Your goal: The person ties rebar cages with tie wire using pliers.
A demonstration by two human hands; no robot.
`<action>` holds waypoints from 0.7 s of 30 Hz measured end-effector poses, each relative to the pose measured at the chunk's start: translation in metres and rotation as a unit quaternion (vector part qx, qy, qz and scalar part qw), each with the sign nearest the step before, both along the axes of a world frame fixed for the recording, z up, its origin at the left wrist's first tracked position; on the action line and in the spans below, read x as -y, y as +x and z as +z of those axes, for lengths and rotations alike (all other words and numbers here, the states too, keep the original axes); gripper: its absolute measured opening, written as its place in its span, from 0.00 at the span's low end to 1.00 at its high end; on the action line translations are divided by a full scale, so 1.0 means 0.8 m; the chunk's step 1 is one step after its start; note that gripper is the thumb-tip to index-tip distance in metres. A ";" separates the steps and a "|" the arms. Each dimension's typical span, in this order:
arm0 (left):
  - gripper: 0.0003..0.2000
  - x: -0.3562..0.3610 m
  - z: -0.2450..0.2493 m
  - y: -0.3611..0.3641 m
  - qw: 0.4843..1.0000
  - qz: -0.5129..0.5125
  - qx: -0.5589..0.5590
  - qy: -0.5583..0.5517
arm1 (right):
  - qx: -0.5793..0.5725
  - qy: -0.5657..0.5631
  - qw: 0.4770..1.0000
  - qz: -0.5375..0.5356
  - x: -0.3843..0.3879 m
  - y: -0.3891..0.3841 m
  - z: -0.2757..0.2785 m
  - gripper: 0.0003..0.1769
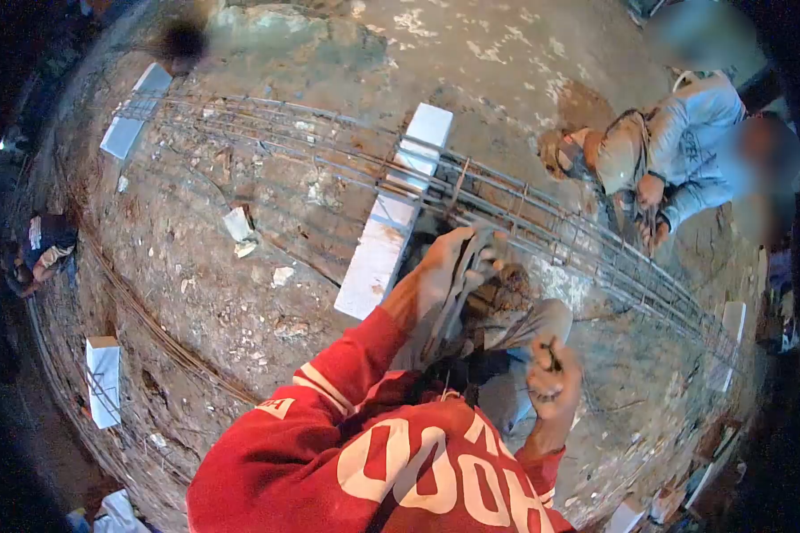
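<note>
A long cage of steel bars [542, 213] runs across the view, resting on a white block [378, 244]. My left hand [453, 262], at the end of the red sleeve, is beside the cage just right of that block. Its fingers are bent near the lower bars, and what they hold, if anything, is blurred. My right hand [553, 382] is lower and to the right, away from the cage, with its fingers curled around a small dark thing that I cannot make out.
Another person [684, 151] crouches at the far side of the cage, hands near its bars. White blocks stand at the upper left [136, 111], lower left [103, 382] and right [729, 346]. Thin rods [164, 338] lie on the rubble-strewn ground at left.
</note>
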State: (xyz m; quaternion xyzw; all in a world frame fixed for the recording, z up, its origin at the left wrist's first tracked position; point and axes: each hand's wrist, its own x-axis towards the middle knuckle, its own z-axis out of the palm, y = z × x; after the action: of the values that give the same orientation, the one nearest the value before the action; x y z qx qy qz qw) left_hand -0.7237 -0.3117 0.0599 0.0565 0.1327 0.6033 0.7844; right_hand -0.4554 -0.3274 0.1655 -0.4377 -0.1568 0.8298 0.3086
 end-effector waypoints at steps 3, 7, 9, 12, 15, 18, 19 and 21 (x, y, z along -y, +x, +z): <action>0.24 0.024 0.003 -0.014 0.992 0.030 -0.114 -0.049 | 0.279 0.277 0.910 0.130 -0.001 -0.047 0.034 0.17; 0.28 0.059 -0.051 -0.002 0.984 0.062 -0.161 -0.048 | 0.470 0.502 0.672 0.275 -0.026 -0.035 0.006 0.13; 0.23 0.073 -0.048 0.009 0.945 0.081 -0.315 -0.017 | 0.494 0.544 0.633 0.242 -0.040 -0.021 -0.004 0.12; 0.19 0.079 -0.047 0.014 0.763 0.097 -0.637 0.047 | 0.554 0.527 0.627 0.149 -0.060 -0.003 0.006 0.10; 0.18 0.070 -0.064 -0.015 0.899 0.111 -0.423 -0.015 | 0.547 0.411 0.728 0.041 -0.080 0.035 0.002 0.10; 0.16 0.064 -0.060 -0.094 0.803 0.231 -0.547 -0.042 | 0.464 0.318 0.827 0.004 -0.066 0.038 0.008 0.10; 0.15 0.075 0.001 -0.127 0.814 0.235 -0.531 -0.017 | 0.426 0.282 0.860 0.015 -0.055 0.035 0.010 0.10; 0.15 0.078 0.046 -0.180 0.743 0.282 -0.606 -0.032 | 0.435 0.296 0.850 0.022 -0.045 0.036 -0.010 0.09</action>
State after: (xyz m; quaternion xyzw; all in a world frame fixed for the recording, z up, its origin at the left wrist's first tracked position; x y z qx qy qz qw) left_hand -0.8681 -0.3741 0.0965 0.3454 0.6089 0.6311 0.3342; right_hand -0.4266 -0.2916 0.1577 -0.6382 -0.5223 0.4757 0.3058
